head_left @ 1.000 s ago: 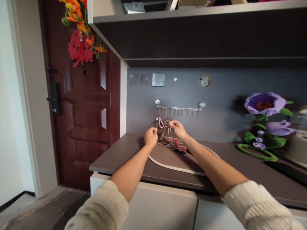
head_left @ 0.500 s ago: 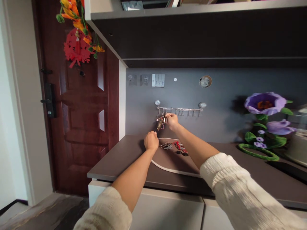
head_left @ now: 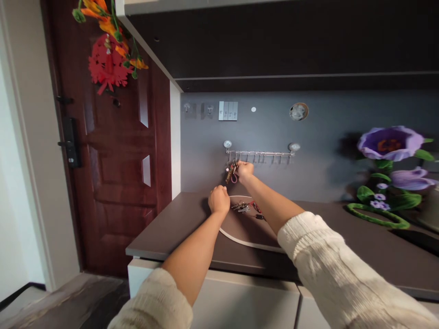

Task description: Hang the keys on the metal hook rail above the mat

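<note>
A bunch of keys (head_left: 230, 173) with a brown tag and a pink ring is at the left end of the wall-mounted hook rail (head_left: 260, 154). My right hand (head_left: 245, 172) is closed on the bunch from its right side, just under the rail. Below it, my left hand (head_left: 219, 200) is curled over the counter, its fingertips near the lower end of the bunch. What those fingers hold, if anything, is hidden. More keys (head_left: 242, 207) lie on the counter under my hands, partly covered by my right forearm.
A pale cord-like loop (head_left: 236, 239) curves across the brown counter (head_left: 157, 228). To the right stands a purple fabric flower (head_left: 391, 145) with green leaves. A dark cabinet (head_left: 274, 41) overhangs the work area. Left is a dark red door (head_left: 116, 183) with hanging decorations.
The view has tilted down slightly and shifted. My right hand has moved a little closer in on the key bunch at the rail; my left hand stays below it.
</note>
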Tool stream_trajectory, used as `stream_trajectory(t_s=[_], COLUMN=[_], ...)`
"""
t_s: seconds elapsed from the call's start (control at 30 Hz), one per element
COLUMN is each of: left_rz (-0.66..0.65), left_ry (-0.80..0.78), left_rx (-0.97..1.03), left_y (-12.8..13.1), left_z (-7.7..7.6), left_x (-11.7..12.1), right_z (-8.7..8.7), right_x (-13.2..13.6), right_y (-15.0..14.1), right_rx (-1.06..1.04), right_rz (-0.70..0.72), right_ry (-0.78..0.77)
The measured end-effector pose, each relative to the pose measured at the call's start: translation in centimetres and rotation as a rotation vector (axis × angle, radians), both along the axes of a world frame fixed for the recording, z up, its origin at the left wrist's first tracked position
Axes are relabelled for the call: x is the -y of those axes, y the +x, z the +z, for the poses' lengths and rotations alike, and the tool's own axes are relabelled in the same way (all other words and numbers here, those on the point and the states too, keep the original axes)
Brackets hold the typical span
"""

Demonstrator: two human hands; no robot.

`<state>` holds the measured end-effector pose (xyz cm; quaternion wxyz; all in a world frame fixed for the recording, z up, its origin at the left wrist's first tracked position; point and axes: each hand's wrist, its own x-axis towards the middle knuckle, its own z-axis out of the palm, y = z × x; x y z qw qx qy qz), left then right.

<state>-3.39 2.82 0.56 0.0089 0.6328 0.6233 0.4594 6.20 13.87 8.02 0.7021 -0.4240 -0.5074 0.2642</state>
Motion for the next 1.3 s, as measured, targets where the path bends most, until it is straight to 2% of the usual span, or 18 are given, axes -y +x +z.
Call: stream_trajectory(t_s=[0.1,0.23,0.47,0.7,0.87,1.17,1.3], left_rz=[-0.002,-0.008,-0.024,-0.056,-0.094,-0.261,-0.298], left_ry=[0.003,-0.009,0.008,0.034,0.025,0.044,0.013], left_rx=[0.000,0.000,-0.028,-0.144,-0.187,-0.249,-0.307], left_y=[0.0,-0.1,-0.1,-0.1,-0.1,0.0,-0.1], left_z=[0.1,0.0,-0.3,-0.4,-0.5,-1.1,-1.3], left_x=[0.1,0.0,-0.3,0.1,0.2,0.0,-0.1], right_z=[-0.3,-0.8,-1.1,-1.3,-1.7,-4.0,-5.5], right_x=[0.2,0.5,1.1,3.2,5.2,8.9,10.1], right_y=[0.0,0.2,0.9,2.1,3.1,5.8,6.9], right_rx=[-0.100,-0.085,-0.010,-0.087,-0.061,0.092,0.166], right_rz=[-0.101,-0.145,-0.008,0.136,0.102,0.180,0.166], right_ry=[-0.088,-0.106,-0.077,-0.129,-0.174,-0.148,-0.143])
